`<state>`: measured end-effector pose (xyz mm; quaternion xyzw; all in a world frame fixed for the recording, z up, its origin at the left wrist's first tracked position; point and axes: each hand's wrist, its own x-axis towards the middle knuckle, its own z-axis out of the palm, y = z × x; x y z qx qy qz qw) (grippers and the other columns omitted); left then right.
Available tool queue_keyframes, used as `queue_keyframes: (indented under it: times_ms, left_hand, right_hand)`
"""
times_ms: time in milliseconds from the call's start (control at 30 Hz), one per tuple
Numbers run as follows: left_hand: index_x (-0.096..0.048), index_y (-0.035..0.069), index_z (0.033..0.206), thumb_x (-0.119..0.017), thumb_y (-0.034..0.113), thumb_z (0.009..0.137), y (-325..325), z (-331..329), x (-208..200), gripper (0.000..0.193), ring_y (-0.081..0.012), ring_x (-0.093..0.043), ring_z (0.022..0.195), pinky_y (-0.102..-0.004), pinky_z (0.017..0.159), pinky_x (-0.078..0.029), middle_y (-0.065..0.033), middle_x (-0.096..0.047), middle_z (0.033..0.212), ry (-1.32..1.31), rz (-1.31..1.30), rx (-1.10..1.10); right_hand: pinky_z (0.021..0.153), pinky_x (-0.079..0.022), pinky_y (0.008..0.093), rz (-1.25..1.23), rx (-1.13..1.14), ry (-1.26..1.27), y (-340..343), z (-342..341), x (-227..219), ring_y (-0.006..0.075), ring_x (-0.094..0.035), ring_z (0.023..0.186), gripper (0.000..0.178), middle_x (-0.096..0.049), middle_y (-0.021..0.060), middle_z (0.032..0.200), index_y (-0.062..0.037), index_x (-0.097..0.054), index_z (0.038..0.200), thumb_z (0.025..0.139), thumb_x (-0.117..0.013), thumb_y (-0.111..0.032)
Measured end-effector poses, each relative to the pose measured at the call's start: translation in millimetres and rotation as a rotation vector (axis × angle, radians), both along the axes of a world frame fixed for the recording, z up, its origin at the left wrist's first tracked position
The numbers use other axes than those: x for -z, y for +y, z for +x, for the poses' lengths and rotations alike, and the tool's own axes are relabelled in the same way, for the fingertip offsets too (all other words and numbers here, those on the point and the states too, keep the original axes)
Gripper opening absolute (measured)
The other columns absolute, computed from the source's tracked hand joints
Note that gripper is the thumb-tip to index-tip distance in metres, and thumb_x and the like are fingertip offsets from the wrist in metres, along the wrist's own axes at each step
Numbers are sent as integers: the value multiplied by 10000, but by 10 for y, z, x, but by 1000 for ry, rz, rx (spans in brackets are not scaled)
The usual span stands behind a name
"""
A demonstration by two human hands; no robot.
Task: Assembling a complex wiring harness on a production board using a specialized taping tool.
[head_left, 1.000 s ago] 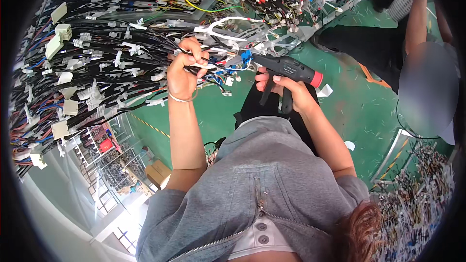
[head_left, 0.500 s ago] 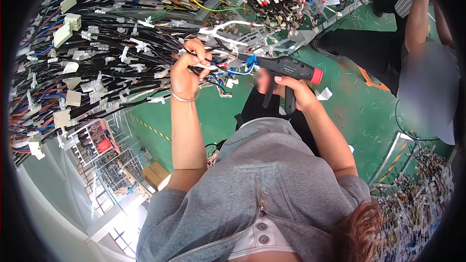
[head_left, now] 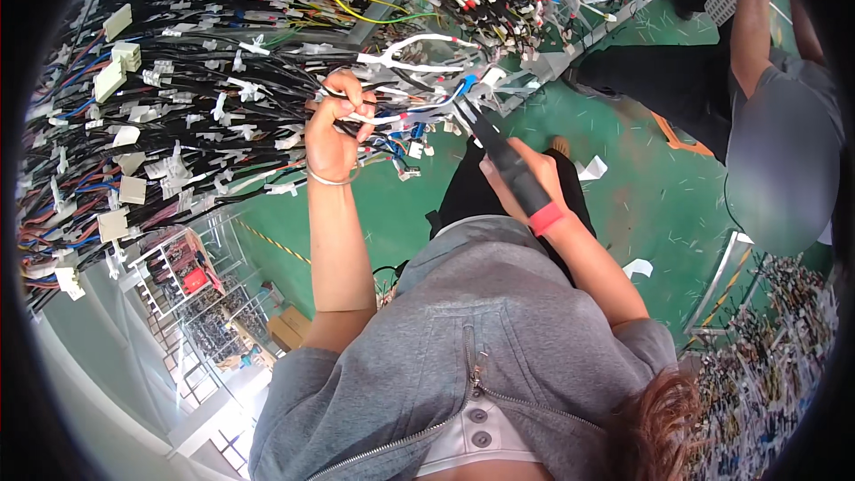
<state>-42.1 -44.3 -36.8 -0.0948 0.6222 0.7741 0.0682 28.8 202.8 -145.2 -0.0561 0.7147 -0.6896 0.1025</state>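
Left hand [head_left: 331, 129] grips wire bundle [head_left: 392, 116]; white tags [head_left: 125, 187] left.

The tool's [head_left: 508, 165] grip is hidden inside the right hand [head_left: 534, 180], and its tip is lost among the wires [head_left: 267, 125], too tangled and small to trace singly. The left hand's [head_left: 331, 129] fingers [head_left: 352, 89] cover part of the bundle they clutch. A co-worker [head_left: 775, 151] at right is blurred and cut off by the rim.
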Motion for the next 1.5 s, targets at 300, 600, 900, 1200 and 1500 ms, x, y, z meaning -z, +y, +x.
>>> queue_keyframes:
  times_ms: [300, 600, 900, 1200, 1500]
  left_hand:
    - [-664, -17, 1128, -727, 149, 868, 238, -115, -104, 315, -39, -474, 558, -205, 413, -349, -37, -643, 909, -131, -414, -99]
    - [-708, -11, 1038, -718, 199, 880, 240, -44, -107, 263, -37, -466, 556, -211, 409, -325, -15, -647, 844, -91, -446, -86]
    - [-697, -17, 1014, -709, 165, 884, 275, -48, -100, 224, -38, -487, 575, -208, 404, -336, -39, -684, 922, -64, -412, -108]
    - [-697, -24, 997, -708, 166, 884, 306, -7, -136, 221, -37, -482, 575, -205, 403, -330, -47, -684, 913, -41, -401, -111]
    - [-705, 2, 1069, -688, 238, 902, 311, -40, -137, 290, -39, -442, 553, -210, 419, -306, 17, -538, 701, -62, -445, -111]
  right_hand:
    - [676, -485, 294, -555, -248, -439, 73, -54, 66, 118, -580, 728, 172, -600, 31, 770, -8, -624, 1029, 922, -641, -142]
    - [823, -508, 333, -695, -355, -469, 156, -198, 96, 183, -654, 872, 296, -676, 77, 896, 20, -620, 1145, 919, -609, -170]
    - [996, -487, 483, -1003, -377, -760, 121, -165, 143, 335, -640, 1063, 583, -644, 217, 1135, 93, -474, 1335, 901, -624, -266]
    - [1034, -462, 470, -859, -376, -649, 112, -131, -55, 350, -618, 1138, 585, -621, 237, 1210, 71, -460, 1359, 908, -622, -266]
    - [619, -498, 316, -23, -109, 7, -46, 116, 59, 177, -622, 633, 158, -638, 66, 724, -62, -650, 972, 883, -694, -185]
